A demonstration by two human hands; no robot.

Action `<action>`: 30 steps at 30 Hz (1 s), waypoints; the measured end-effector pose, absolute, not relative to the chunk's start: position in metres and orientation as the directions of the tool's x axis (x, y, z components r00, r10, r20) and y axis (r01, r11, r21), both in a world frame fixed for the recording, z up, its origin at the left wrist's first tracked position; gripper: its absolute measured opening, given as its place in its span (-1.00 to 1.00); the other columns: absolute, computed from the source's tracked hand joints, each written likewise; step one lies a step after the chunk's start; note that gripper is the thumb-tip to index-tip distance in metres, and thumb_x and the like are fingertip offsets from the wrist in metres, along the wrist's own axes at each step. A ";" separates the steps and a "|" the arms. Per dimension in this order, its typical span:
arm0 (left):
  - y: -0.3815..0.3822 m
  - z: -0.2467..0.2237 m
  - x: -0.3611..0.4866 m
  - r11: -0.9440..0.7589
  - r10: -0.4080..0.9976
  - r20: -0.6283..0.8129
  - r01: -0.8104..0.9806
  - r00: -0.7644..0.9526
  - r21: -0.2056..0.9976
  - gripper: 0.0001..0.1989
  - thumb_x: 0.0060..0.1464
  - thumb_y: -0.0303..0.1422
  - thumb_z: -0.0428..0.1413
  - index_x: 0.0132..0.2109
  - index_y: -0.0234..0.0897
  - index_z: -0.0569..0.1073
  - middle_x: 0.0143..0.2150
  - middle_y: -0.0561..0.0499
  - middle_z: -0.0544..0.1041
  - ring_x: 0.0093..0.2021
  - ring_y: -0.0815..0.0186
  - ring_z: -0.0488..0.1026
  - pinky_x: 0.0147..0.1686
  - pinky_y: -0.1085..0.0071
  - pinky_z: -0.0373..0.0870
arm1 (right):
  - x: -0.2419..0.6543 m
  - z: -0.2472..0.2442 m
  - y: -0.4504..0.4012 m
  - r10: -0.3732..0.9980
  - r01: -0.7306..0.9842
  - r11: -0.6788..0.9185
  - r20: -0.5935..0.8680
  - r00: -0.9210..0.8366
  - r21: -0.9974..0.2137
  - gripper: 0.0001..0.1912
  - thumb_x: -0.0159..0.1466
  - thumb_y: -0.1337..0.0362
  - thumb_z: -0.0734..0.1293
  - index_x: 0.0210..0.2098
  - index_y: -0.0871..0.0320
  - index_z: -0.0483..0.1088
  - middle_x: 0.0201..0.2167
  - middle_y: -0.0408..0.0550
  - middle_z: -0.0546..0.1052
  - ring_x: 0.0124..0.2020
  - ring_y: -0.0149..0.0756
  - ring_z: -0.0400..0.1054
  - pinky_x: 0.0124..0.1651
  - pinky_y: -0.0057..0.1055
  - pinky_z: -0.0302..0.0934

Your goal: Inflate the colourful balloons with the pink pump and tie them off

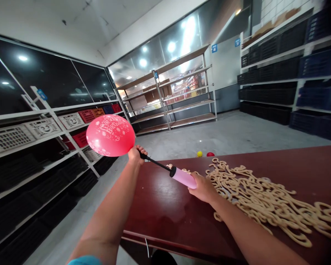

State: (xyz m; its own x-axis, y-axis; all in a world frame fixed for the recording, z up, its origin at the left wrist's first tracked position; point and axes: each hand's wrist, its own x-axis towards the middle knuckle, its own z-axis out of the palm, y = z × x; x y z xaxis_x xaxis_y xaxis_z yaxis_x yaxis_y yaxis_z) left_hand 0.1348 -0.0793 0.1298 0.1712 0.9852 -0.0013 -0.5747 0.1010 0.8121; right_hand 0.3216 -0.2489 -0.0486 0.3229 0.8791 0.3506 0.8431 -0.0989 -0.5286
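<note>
A red balloon [111, 135] with pale "Happy Birthday" print is inflated at the left end of a hand balloon pump. My left hand [136, 155] is closed around the black end of the pump, right at the balloon's neck, which the fingers hide. From there a black rod [158, 163] runs to the pump's pink barrel [183, 177], and a good length of it is out. Wrapped round the barrel is my right hand [203, 188]. The pump is held above a dark red table [160, 206].
Many long, beige, curled balloons [262, 195] lie heaped on the table's right side. Beyond its far edge, a yellow balloon [199, 154] and a red one [210, 154] are on the floor. Shelves with crates [44, 126] stand left; more racks [270, 73] stand right.
</note>
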 end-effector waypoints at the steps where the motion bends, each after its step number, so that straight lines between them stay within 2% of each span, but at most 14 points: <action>1: -0.084 0.121 0.143 0.127 0.983 -0.026 -0.576 0.179 0.808 -0.83 -0.14 -0.57 -0.14 -0.53 -0.25 0.01 -0.65 0.17 -0.04 -0.74 0.49 -0.02 -0.69 0.51 -0.01 | 0.322 -0.050 -0.249 0.879 0.849 -0.106 0.350 0.324 -0.518 -0.55 -0.01 0.28 0.32 -0.10 0.08 0.27 -0.27 -0.07 0.43 -0.31 -0.27 0.32 -0.35 -0.43 0.01; 5: -0.110 0.081 0.180 0.238 0.965 -0.126 -0.574 0.229 0.784 -0.83 -0.19 -0.57 -0.13 -0.54 -0.25 0.01 -0.66 0.17 -0.05 -0.74 0.49 -0.03 -0.69 0.50 -0.02 | 0.324 -0.049 -0.251 0.876 0.866 -0.137 0.350 0.333 -0.481 -0.61 -0.01 0.27 0.32 -0.15 0.10 0.28 -0.30 -0.08 0.44 -0.32 -0.27 0.32 -0.36 -0.43 -0.02; 10: -0.134 0.057 0.202 0.310 0.941 -0.153 -0.591 0.300 0.745 -0.83 -0.20 -0.54 -0.11 -0.54 -0.24 0.00 -0.66 0.16 -0.03 -0.73 0.47 -0.01 -0.68 0.47 0.03 | 0.322 -0.042 -0.255 0.878 0.857 -0.154 0.330 0.348 -0.492 -0.67 -0.01 0.28 0.32 -0.21 0.11 0.29 -0.32 -0.08 0.45 -0.34 -0.27 0.32 -0.38 -0.44 -0.03; 14: -0.132 0.071 0.191 0.288 0.947 -0.136 -0.578 0.292 0.763 -0.82 -0.20 -0.55 -0.11 -0.53 -0.24 0.00 -0.66 0.16 -0.04 -0.73 0.47 0.00 -0.68 0.47 0.03 | 0.320 -0.037 -0.257 0.882 0.843 -0.102 0.344 0.323 -0.528 -0.61 -0.01 0.27 0.32 -0.15 0.09 0.29 -0.30 -0.08 0.45 -0.30 -0.27 0.32 -0.33 -0.44 0.02; 18: -0.113 0.105 0.161 0.211 0.966 -0.076 -0.581 0.248 0.786 -0.82 -0.19 -0.58 -0.13 -0.53 -0.25 0.00 -0.66 0.16 -0.04 -0.74 0.47 -0.01 -0.68 0.48 0.01 | 0.321 -0.033 -0.258 0.885 0.839 -0.062 0.359 0.297 -0.540 -0.54 0.00 0.29 0.31 -0.07 0.08 0.26 -0.26 -0.08 0.44 -0.24 -0.27 0.32 -0.29 -0.45 0.04; 24: -0.079 0.151 0.117 0.103 0.980 0.013 -0.558 0.199 0.823 -0.81 -0.20 -0.62 -0.17 -0.54 -0.25 0.00 -0.67 0.16 -0.02 -0.74 0.47 0.00 -0.68 0.48 0.02 | 0.320 -0.034 -0.256 0.875 0.833 -0.040 0.384 0.296 -0.551 -0.57 0.01 0.31 0.30 -0.09 0.10 0.27 -0.24 -0.07 0.44 -0.27 -0.30 0.32 -0.30 -0.46 0.05; 27: -0.075 0.149 0.119 0.096 0.978 0.026 -0.563 0.205 0.821 -0.81 -0.21 -0.61 -0.16 -0.54 -0.25 0.00 -0.67 0.15 -0.02 -0.74 0.48 -0.01 -0.69 0.49 0.00 | 0.320 -0.038 -0.254 0.865 0.841 -0.060 0.392 0.313 -0.538 -0.59 0.01 0.32 0.29 -0.11 0.11 0.27 -0.25 -0.06 0.44 -0.27 -0.29 0.32 -0.30 -0.45 0.04; 30: -0.083 0.126 0.136 0.128 0.982 -0.019 -0.587 0.190 0.800 -0.82 -0.21 -0.60 -0.16 -0.54 -0.25 0.00 -0.66 0.16 -0.04 -0.74 0.49 -0.03 -0.69 0.51 -0.02 | 0.323 -0.043 -0.253 0.860 0.859 -0.097 0.393 0.327 -0.503 -0.64 0.01 0.32 0.29 -0.16 0.12 0.28 -0.28 -0.06 0.45 -0.29 -0.27 0.32 -0.33 -0.44 0.02</action>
